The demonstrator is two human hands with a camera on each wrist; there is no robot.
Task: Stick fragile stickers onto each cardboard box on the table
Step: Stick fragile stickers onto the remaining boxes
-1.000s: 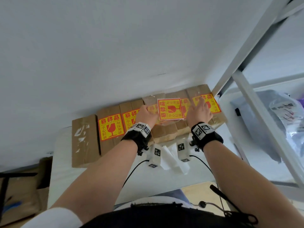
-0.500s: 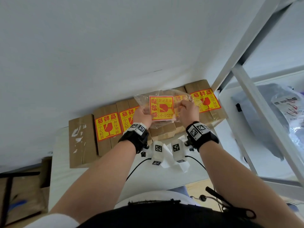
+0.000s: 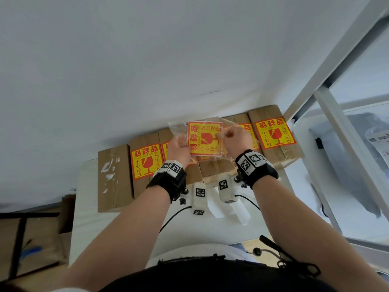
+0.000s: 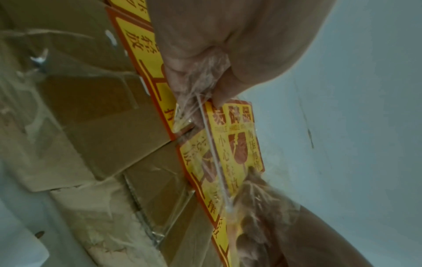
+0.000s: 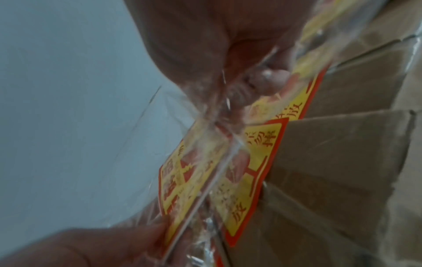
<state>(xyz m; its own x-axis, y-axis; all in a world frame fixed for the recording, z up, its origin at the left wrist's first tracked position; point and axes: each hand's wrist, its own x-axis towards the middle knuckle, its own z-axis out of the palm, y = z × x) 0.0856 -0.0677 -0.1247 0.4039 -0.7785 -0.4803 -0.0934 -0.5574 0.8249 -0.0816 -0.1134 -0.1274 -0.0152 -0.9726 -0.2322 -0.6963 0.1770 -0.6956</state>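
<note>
Yellow-red fragile sticker pack [image 3: 205, 138] in clear plastic bag [image 3: 176, 127] held above row of cardboard boxes [image 3: 273, 140] on table [image 3: 88, 207]. Left hand [image 3: 179, 147] pinches bag's left edge — right hand [image 3: 236, 139] pinches right side, fingers curled. Step: probably getting next sticker out. Leftmost box [image 3: 113, 178] bare — next move needs one sticker peeled, then pressed there.

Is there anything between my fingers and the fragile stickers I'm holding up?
Yes. The stickers sit inside a clear plastic bag; the left hand and right hand pinch them through the film. The bare box at the row's left end lies uncovered.
</note>
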